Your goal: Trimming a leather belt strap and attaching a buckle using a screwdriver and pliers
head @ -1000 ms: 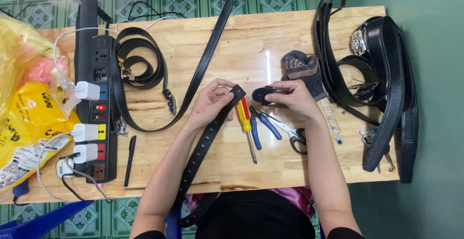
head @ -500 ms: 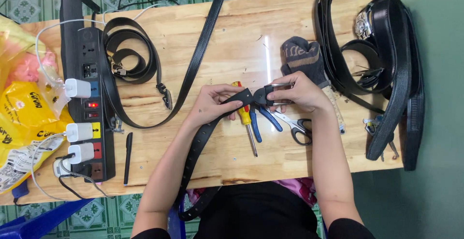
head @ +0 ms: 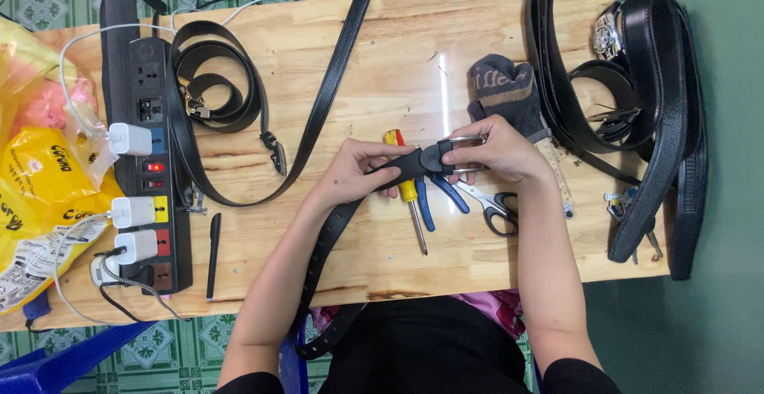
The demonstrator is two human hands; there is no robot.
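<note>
My left hand (head: 360, 168) pinches the end of a black leather belt (head: 330, 239) that hangs down off the table's front edge into my lap. My right hand (head: 493, 149) grips a silver metal buckle (head: 464, 154) right at the belt's tip. Both hands meet over the middle of the wooden table (head: 382, 83). Under them lie a yellow-and-red handled screwdriver (head: 411, 203), blue-handled pliers (head: 434, 195) and scissors (head: 495, 204).
A black power strip (head: 147, 147) with white chargers runs down the left side, beside yellow plastic bags (head: 40, 195). Coiled black belts (head: 215, 91) lie at back left, several more belts (head: 652, 107) at the right. A grey glove (head: 503, 87) and a black pen (head: 212, 255) also lie on the wood.
The belt end and the buckle, apart a second ago, have come together between my hands. My hands have moved slightly toward the table's middle.
</note>
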